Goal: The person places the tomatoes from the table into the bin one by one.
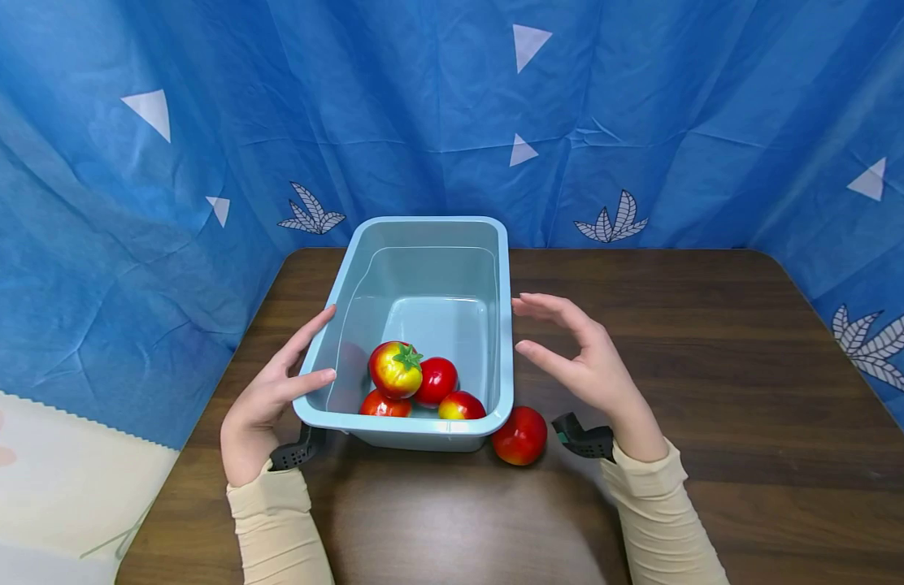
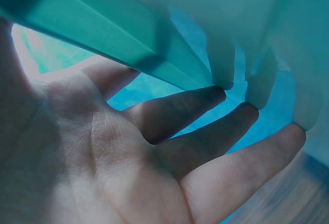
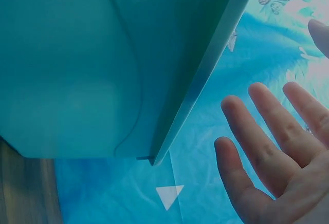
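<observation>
A light blue plastic bin (image 1: 501,325) stands on the table, with several shiny round red fruits in its near end. One is a red-and-yellow tomato (image 1: 393,370) with a green leafy top; beside it sits a plain red fruit (image 1: 437,380). Outside the bin's near right corner, another red fruit (image 1: 521,436) lies on the table. My left hand (image 1: 272,386) rests against the bin's left side, its straight fingertips touching the outer wall in the left wrist view. My right hand (image 1: 587,357) hovers right of the bin, fingers spread and apart from the rim, holding nothing.
The dark wooden table (image 1: 715,366) reaches back to a blue curtain (image 1: 437,106) with white triangles and leaf prints. A pale cloth (image 1: 64,471) hangs at the left edge. Small black wrist devices (image 1: 584,439) sit under both wrists.
</observation>
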Available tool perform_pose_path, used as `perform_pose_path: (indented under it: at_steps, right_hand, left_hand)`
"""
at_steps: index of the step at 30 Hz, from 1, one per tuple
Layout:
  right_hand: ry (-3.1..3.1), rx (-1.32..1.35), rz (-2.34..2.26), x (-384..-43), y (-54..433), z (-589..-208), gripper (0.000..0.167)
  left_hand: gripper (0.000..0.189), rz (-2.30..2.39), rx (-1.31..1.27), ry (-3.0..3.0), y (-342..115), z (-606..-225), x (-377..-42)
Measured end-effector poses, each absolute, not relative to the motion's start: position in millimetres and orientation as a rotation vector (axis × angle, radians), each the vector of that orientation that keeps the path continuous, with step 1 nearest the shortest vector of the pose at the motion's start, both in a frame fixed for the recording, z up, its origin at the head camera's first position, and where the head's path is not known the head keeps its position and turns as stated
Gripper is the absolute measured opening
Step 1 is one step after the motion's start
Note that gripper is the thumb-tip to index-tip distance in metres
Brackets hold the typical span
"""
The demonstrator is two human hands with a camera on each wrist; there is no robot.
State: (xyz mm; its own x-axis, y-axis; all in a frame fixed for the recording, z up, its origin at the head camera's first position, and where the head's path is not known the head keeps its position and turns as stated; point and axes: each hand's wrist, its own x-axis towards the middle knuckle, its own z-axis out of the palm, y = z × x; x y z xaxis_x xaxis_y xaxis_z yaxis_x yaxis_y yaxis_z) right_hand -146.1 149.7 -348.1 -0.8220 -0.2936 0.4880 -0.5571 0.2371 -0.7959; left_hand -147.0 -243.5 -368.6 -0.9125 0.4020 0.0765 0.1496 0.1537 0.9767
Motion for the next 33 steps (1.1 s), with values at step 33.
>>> perform_pose_path:
  at_steps: [33]
  right_hand:
    - [-2.596,0.785,1.590,-155,170,-394,0.066]
  left_hand:
    - [0.075,1.838,0.583,2.216,-244,-369,-148]
